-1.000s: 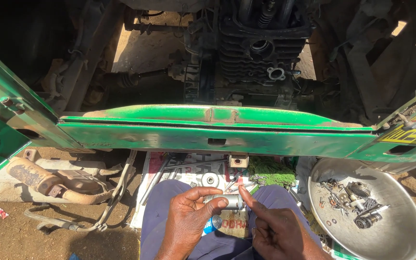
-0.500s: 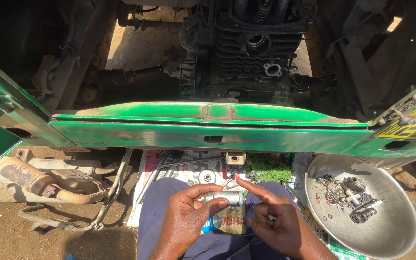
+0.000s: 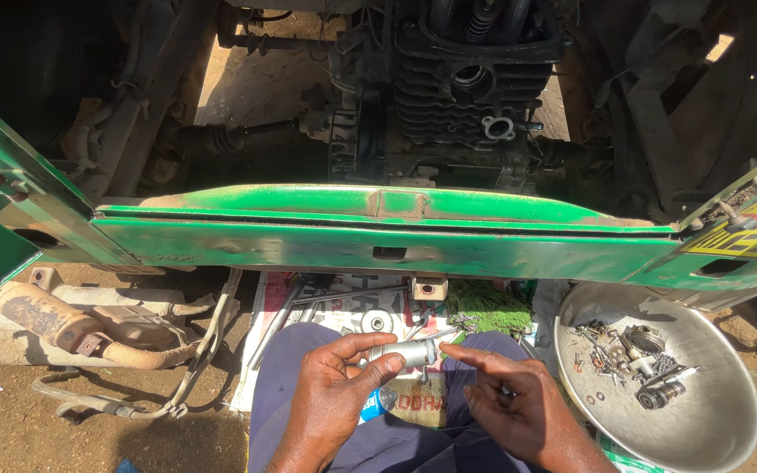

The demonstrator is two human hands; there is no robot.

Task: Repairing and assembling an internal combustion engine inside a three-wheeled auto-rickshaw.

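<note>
Short silvery metal cylinder [image 3: 405, 352], lower centre of frame, long axis left-right. Left hand [image 3: 335, 398] nearer: thumb and fingers clamped on its left end. Right hand [image 3: 519, 407] just right, fingers loosely apart, index fingertip touching the cylinder's right end.

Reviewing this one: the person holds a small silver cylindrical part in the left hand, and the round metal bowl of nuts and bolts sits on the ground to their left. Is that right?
Not quite. The head view shows the metal bowl of small hardware on the ground to the person's right, not the left. The rest holds: the left hand grips the small silver cylindrical part, with the right hand close beside it.
</note>
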